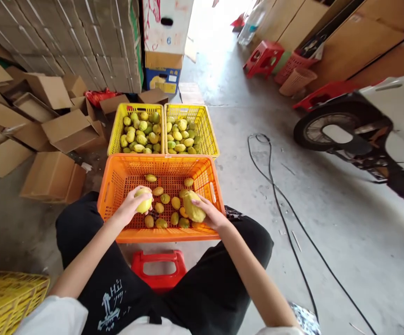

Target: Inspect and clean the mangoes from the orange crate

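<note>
My left hand is closed around a pale yellow, lemon-like fruit, held above the left part of an orange plastic crate. On the right, my right hand grips a larger, lumpy yellow-green fruit, its thumb resting on top. Below both hands, several smaller fruits, such as a speckled one, lie scattered on the crate's perforated floor. Some of them are partly hidden behind the held fruits.
Two yellow crates filled with similar fruits adjoin the far side. Cardboard boxes heap up at left. A red plastic stool shows between my legs. A black cable lies on the floor at right, near a motorbike wheel.
</note>
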Demonstrator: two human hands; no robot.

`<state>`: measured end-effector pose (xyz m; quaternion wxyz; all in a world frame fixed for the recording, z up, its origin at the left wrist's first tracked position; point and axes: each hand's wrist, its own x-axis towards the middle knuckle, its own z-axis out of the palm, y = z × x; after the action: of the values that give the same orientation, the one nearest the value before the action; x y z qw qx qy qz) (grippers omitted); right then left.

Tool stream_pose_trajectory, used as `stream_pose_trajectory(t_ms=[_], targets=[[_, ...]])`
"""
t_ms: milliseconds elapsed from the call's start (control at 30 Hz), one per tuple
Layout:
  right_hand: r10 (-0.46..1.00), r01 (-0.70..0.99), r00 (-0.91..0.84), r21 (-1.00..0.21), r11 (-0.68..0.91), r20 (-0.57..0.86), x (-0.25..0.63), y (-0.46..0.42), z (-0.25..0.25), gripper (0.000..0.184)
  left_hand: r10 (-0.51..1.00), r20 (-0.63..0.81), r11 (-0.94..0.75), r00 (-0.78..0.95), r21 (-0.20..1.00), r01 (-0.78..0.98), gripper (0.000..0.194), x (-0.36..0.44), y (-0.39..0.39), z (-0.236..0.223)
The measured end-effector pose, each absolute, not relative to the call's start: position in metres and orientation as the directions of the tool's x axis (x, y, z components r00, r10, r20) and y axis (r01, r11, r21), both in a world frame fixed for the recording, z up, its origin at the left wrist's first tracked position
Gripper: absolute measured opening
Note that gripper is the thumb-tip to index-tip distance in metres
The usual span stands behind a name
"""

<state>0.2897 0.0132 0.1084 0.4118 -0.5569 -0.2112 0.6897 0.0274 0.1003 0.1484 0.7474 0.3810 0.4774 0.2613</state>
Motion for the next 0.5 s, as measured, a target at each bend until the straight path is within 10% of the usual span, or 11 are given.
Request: stream_pose_trajectory(t_ms=[500], targets=[[0.741,-0.711,0.011,-0.526,-0.466,-0.671,0.262,0.04,0.053,0.02,0.503,-0.847,0.853,0.17,0.456,-0.254,0.012,0.04,0.123,0.067]])
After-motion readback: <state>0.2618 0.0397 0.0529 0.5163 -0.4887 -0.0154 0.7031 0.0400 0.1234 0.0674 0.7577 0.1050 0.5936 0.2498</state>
